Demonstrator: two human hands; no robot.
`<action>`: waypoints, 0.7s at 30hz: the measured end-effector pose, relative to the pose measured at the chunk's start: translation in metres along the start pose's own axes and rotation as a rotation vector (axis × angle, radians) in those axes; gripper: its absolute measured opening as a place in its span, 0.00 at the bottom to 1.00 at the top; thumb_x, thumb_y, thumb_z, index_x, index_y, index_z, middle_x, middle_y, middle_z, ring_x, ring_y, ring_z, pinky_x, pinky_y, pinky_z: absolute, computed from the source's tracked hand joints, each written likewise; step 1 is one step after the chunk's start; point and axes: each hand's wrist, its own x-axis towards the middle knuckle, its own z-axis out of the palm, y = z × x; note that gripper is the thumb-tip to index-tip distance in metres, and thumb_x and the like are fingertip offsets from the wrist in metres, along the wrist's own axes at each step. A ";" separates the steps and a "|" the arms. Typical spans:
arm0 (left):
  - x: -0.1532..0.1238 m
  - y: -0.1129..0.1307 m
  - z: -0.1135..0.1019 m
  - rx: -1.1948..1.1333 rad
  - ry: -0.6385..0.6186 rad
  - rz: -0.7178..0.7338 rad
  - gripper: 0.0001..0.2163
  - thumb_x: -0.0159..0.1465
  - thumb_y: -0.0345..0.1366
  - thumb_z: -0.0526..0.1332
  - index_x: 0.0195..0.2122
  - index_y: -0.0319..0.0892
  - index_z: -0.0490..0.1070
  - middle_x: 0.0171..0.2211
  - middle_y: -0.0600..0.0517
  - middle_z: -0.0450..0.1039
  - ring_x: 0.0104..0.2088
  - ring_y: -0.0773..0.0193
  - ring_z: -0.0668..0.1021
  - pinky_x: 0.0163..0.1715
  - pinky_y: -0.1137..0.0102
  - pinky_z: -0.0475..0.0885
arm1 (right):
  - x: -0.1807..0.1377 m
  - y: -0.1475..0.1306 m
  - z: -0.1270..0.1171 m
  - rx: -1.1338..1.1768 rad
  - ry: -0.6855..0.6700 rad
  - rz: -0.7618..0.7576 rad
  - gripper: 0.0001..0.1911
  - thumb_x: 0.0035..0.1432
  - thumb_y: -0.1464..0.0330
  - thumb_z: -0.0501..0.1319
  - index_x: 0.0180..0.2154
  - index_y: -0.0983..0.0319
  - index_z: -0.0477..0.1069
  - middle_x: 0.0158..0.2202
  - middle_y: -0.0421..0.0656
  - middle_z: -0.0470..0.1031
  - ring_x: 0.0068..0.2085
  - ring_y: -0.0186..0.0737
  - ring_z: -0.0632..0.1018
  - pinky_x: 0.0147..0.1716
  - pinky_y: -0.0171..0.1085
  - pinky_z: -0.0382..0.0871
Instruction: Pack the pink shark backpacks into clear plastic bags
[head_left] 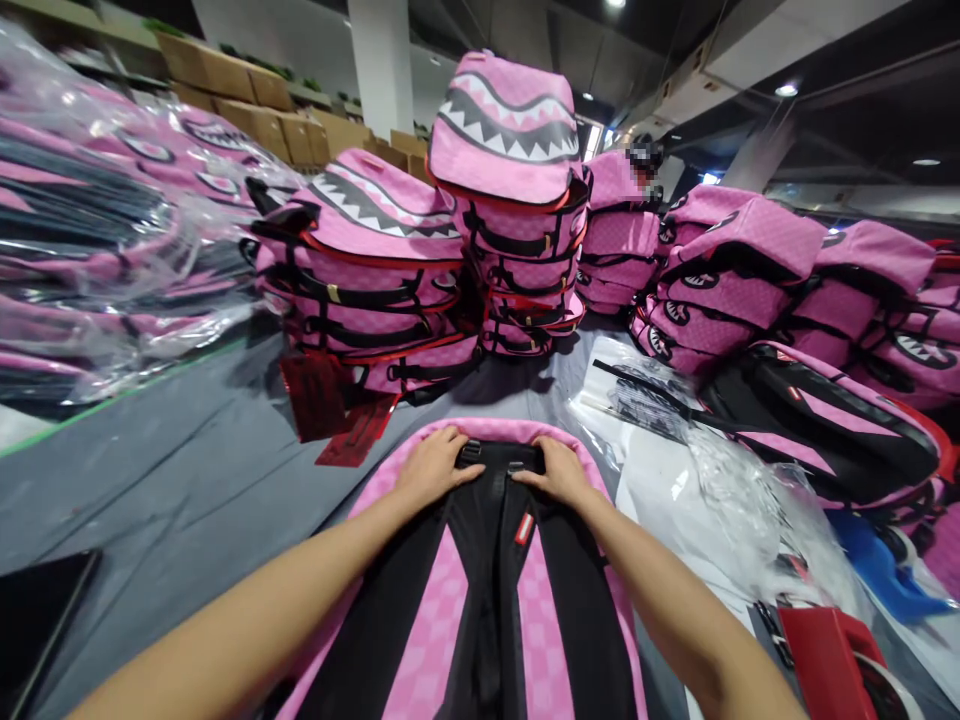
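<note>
Pink-and-black backpack (495, 590) in the near middle, lying back side up on the grey-covered table (210, 430), its shoulder straps on top and its pink top rim pointing away from the wearer. A small red label (524, 528) sits on one strap. Both hands are at that rim: the left hand (435, 468) at its left part, the right hand (559, 470) at its right part. On each, the fingers reach to the rim while the thumb lies apart from them on the black fabric, just beside a strap buckle. The undersides of the fingers are hidden, so I cannot tell whether either hand is pinching the cloth or only resting on it.

A flat black slab (41, 620) lies at the near left corner. At the near right are a red tape dispenser (829, 655) and, beyond it, a blue object (885, 570). Crumpled clear plastic (750, 510) spreads beside white sheets, near a second backpack (780, 400) that also lies back side up.

Past the rim, dark red tags (360, 428) lie before the left stack (367, 270) of pink backpacks. The taller middle stack (510, 170) shows a zigzag-toothed mouth print on top. More backpacks are piled at the right (735, 270), and others lie in clear bags at the left (112, 230). Farther back, a person (643, 170) shows behind the piles, with brown cartons (262, 110) and a pale column (381, 70) at the left.
</note>
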 end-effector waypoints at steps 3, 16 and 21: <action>0.032 -0.003 -0.005 -0.020 -0.033 -0.065 0.22 0.63 0.51 0.61 0.49 0.36 0.75 0.53 0.36 0.75 0.57 0.42 0.74 0.59 0.52 0.68 | 0.032 0.004 -0.001 -0.095 -0.045 0.082 0.30 0.58 0.49 0.68 0.51 0.64 0.68 0.50 0.53 0.77 0.53 0.53 0.77 0.52 0.46 0.69; -0.005 0.074 0.016 -0.008 -0.195 -0.210 0.45 0.63 0.63 0.57 0.73 0.39 0.48 0.73 0.32 0.35 0.73 0.37 0.40 0.69 0.44 0.46 | 0.044 -0.004 -0.001 -0.213 0.116 0.045 0.16 0.67 0.71 0.59 0.55 0.62 0.69 0.58 0.55 0.71 0.61 0.51 0.70 0.60 0.49 0.63; -0.017 0.068 0.027 0.027 -0.052 -0.165 0.38 0.67 0.55 0.57 0.73 0.46 0.46 0.74 0.34 0.40 0.73 0.37 0.44 0.68 0.42 0.47 | 0.060 0.038 -0.039 -0.199 0.068 0.115 0.22 0.52 0.74 0.72 0.50 0.60 0.74 0.49 0.51 0.77 0.51 0.51 0.77 0.48 0.43 0.70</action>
